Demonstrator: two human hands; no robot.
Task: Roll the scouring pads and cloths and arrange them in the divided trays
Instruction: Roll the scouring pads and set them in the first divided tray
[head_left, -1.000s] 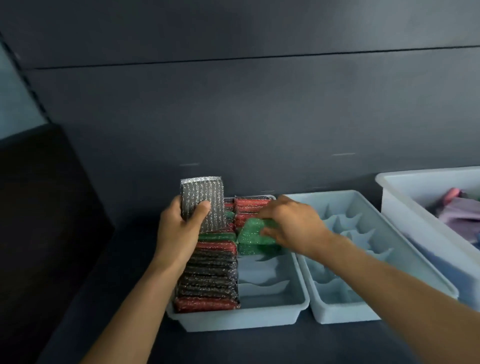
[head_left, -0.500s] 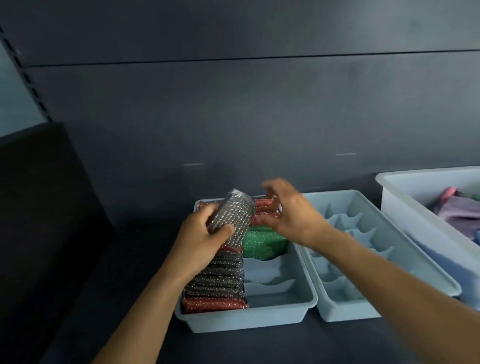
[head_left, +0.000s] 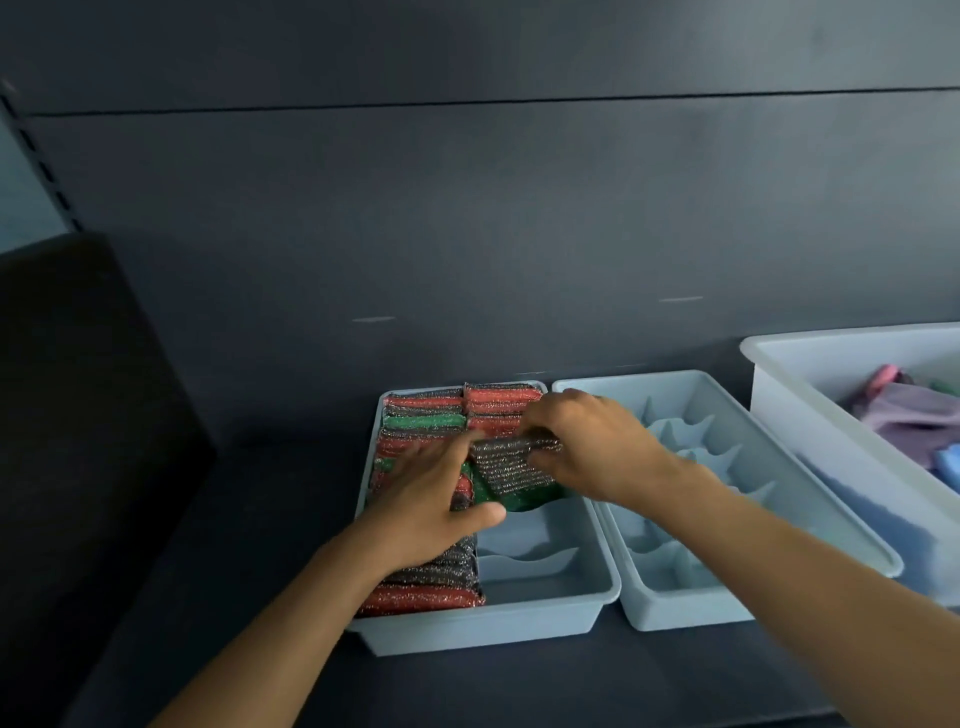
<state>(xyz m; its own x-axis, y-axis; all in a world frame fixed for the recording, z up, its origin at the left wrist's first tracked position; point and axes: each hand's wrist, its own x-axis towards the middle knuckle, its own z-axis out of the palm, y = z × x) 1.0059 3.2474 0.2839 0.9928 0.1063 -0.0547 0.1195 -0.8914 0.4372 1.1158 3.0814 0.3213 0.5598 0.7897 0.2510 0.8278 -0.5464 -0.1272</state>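
A pale blue divided tray (head_left: 488, 626) holds a left column packed with red, green and silver scouring pads (head_left: 423, 595) and several more at the back of its right column. A silver scouring pad (head_left: 511, 467) lies tilted over a green pad (head_left: 524, 501) in the right column. My right hand (head_left: 587, 447) grips the silver pad's far end. My left hand (head_left: 431, 506) rests over the left column, fingers spread, touching the pad's near left edge. A second divided tray (head_left: 748, 597) stands to the right with nothing in it.
A white bin (head_left: 810, 415) at the far right holds purple, pink and blue cloths (head_left: 919, 415). A dark panel wall rises right behind the trays. A black block stands at the left. The dark shelf surface runs in front of the trays.
The silver pad went from upright in my left hand down onto the right column, over the green pad. My right hand has taken its far end; my left hand has loosened and spread.
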